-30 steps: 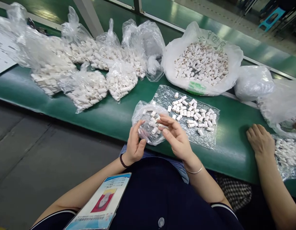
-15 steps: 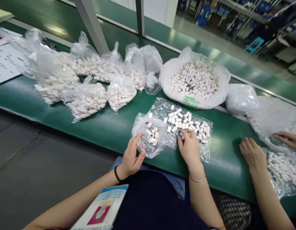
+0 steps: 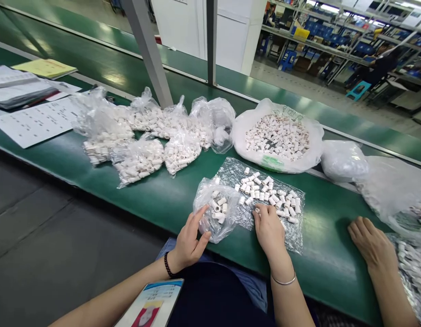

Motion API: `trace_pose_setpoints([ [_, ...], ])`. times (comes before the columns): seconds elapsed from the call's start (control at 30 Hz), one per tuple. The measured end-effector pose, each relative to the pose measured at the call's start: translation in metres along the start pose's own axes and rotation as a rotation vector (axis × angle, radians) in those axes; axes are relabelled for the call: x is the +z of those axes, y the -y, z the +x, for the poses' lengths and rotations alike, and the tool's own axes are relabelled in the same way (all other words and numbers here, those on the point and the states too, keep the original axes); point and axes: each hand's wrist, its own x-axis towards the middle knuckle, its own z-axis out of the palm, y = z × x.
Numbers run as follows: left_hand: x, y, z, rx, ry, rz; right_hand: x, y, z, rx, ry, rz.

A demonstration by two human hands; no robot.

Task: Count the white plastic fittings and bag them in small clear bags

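Green workbench viewed from the head.
The camera is aimed forward and down, and the bench is seen slanting; the left hand and right hand are framed nearby, while distant shelving is caught at upper right.

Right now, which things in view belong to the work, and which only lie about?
In the work:
- left hand, right hand
- small open bag
- loose white pieces
- plastic sheet
- probably filled bags

Seemingly just lying about:
- papers
- yellow pad
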Motion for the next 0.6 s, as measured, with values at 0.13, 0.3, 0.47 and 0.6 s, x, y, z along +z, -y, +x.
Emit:
trace_pose_setpoints([
  [0.13,0.002,0.002,-0.001,0.009,-0.012,-0.008,0.001,-0.002,-0.002,-0.007,-0.094,0.292],
  [0.3,0.003,0.002,-0.001,0.045,-0.019,-0.004,-0.004,0.005,-0.005,0.138,-0.158,0.893],
  [0.47,0.003,0.002,-0.001,0.072,-0.03,-0.001,-0.021,0.009,0.001,0.426,-0.031,1.72],
  [0.6,0.004,0.002,-0.002,0.055,-0.031,-0.002,-0.034,0.013,0.0,0.666,0.068,1.984],
])
